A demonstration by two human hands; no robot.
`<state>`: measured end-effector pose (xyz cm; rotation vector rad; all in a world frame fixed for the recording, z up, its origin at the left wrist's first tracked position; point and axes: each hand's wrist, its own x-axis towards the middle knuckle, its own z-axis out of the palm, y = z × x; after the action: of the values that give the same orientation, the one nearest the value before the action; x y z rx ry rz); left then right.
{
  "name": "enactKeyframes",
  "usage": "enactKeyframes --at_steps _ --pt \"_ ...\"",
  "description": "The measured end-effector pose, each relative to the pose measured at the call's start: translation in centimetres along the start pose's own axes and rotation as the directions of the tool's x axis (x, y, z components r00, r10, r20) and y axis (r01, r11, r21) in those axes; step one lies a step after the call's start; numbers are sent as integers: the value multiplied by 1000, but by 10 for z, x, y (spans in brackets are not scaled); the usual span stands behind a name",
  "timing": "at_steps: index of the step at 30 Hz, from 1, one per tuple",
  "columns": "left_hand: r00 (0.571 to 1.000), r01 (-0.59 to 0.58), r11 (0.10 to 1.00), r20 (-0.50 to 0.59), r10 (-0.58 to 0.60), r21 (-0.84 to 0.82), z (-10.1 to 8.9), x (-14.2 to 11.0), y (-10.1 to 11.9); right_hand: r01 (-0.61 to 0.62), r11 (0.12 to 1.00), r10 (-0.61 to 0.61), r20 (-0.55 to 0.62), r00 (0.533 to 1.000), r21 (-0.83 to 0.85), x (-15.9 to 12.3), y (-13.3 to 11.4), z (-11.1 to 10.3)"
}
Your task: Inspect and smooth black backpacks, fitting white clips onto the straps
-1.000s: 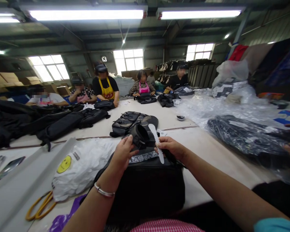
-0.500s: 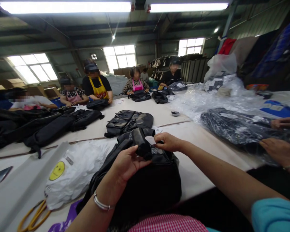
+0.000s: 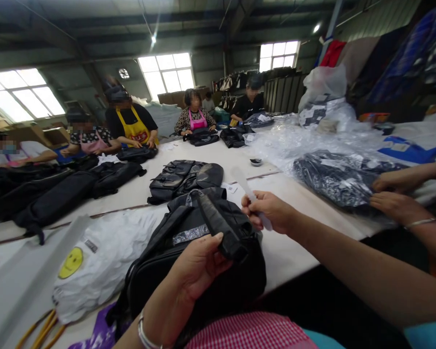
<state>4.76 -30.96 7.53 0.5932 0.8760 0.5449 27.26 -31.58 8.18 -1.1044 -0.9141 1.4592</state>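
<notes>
A black bag [image 3: 189, 261] lies on the white table [image 3: 298, 242] right in front of me. My left hand [image 3: 196, 266] is closed around the end of the bag's black strap [image 3: 218, 223], which runs up over the bag. My right hand [image 3: 272, 211] is just right of the bag, fingers pinched on a thin white plastic strip [image 3: 249, 194] that points up and left. A silver bracelet shows on my left wrist.
A white plastic bag with a yellow smiley [image 3: 94, 257] lies left of my bag, yellow-handled scissors [image 3: 39, 329] at the near left. More black bags [image 3: 185, 177] cover the table. Another person's hands [image 3: 392, 194] rest on plastic-wrapped bags [image 3: 334, 177] at right. Several people sit at the far side.
My left hand slid down the strap toward me. My right hand drew the white strip away from the strap, out to the right. The view tilted down and right.
</notes>
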Motion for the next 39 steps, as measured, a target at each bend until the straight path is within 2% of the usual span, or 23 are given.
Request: enactKeyframes --at_steps 3,5,8,10,13,17,19,21,26,31,35,39 --pt "995 -102 994 -14 103 47 6 5 -6 -113 979 119 30 992 -168 -24 14 8" --pt "983 -171 979 -50 177 109 11 10 -9 -94 963 109 45 993 -253 -36 23 11" --pt "975 -194 961 -65 210 195 18 14 -14 -88 953 117 83 990 -289 -47 30 12" --pt "975 -190 954 -71 212 231 21 14 -18 -117 965 140 84 987 -234 -51 31 9" --pt "982 -165 958 -47 181 233 23 10 -23 -138 989 140 42 989 -48 -54 30 3" --pt "998 -18 976 61 5 219 30 3 -23 -103 990 103 7 995 96 -60 29 0" --pt "987 73 983 130 -95 166 33 1 -21 -103 989 102 16 995 110 -64 28 2" --pt "973 125 990 186 -134 58 34 1 -19 -87 993 86 9 996 81 -67 29 6" --pt "988 72 982 150 -46 -177 28 15 -16 -37 998 40 -46 998 52 -67 31 12" --pt "996 13 928 86 20 -372 30 26 -15 51 999 -53 -112 992 -18 -63 33 14" --pt "989 -31 902 119 91 -430 31 31 -13 106 994 -103 -170 980 9 -57 31 16" --pt "979 -15 876 173 112 -483 24 36 -7 125 987 -114 -109 987 99 -51 29 14"
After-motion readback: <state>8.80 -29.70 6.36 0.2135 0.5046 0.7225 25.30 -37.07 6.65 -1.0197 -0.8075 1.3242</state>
